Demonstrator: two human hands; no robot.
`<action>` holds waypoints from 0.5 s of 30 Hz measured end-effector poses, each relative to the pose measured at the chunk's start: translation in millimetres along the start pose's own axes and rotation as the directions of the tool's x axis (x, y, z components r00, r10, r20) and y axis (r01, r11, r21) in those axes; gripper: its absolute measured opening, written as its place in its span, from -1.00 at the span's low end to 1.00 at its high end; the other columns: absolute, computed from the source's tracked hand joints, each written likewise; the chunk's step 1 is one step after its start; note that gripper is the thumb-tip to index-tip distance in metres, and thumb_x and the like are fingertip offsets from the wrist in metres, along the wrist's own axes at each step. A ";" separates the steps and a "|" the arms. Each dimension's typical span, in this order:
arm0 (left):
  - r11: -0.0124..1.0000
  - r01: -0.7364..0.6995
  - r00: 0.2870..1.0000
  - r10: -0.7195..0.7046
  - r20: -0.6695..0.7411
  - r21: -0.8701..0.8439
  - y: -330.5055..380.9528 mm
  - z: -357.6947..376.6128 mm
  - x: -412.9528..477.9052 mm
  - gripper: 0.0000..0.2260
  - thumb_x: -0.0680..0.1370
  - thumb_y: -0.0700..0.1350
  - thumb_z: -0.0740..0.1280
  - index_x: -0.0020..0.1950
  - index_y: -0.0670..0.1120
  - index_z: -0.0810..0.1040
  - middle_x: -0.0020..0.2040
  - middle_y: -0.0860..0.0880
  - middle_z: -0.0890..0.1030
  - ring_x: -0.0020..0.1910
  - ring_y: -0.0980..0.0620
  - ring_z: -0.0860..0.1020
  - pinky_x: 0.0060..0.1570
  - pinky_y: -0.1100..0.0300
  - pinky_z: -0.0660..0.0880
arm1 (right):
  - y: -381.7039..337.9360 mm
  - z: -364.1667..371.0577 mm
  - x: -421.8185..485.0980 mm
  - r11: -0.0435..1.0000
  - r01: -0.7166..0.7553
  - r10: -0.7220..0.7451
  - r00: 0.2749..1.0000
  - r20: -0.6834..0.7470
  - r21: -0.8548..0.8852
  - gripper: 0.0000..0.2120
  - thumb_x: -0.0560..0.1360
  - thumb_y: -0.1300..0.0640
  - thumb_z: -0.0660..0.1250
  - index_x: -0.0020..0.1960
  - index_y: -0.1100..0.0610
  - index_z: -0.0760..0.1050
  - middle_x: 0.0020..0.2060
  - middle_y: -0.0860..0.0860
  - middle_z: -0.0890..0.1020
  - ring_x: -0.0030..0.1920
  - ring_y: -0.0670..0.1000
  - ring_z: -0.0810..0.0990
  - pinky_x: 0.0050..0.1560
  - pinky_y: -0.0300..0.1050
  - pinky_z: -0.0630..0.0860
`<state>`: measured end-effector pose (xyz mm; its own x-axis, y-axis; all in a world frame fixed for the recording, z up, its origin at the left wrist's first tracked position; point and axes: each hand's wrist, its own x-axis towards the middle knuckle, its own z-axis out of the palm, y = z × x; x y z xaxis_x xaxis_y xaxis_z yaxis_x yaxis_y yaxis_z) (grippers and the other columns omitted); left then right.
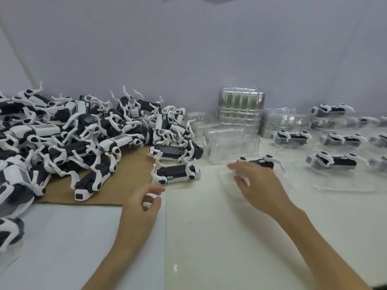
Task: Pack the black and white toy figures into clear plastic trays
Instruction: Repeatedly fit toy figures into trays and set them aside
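Note:
A large heap of black and white toy figures [69,135] lies on the left, partly on brown cardboard [117,185]. One loose figure [178,174] lies at the heap's near right edge. My left hand [144,204] hovers just in front of it, fingers loosely curled, holding nothing. My right hand [257,185] rests on a figure [259,162] that sits in a clear plastic tray [228,185] on the white table; its fingers lie over the figure's near end. How the fingers grip is blurred.
Stacks of clear trays [232,147] stand at the back middle, with a taller stack [240,105] behind. Several packed figures in trays [333,162] lie on the right. A grey wall closes the back. Bare white table [209,237] lies in front of me.

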<state>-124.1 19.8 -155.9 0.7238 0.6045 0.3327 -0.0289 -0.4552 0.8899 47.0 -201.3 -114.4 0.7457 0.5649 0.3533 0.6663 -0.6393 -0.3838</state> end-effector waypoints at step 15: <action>0.999 0.006 1.000 -0.007 0.023 0.045 4.4 1.8 -5.7 -0.73 0.55 -0.34 0.32 -0.05 0.05 0.61 0.05 0.09 0.51 -0.13 0.19 0.52 -0.19 0.44 0.41 | 74.5 -22.6 29.4 0.949 -0.276 0.293 0.951 -0.102 0.156 -0.75 0.56 0.14 0.32 0.18 -0.10 0.61 0.13 -0.09 0.62 -0.03 -0.05 0.53 0.09 -0.13 0.38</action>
<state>-127.1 13.2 -154.4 0.7399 0.5921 0.3192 0.0064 -0.4807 0.8768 118.3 -244.1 -113.3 0.9033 0.2964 0.3102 0.4276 -0.6812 -0.5942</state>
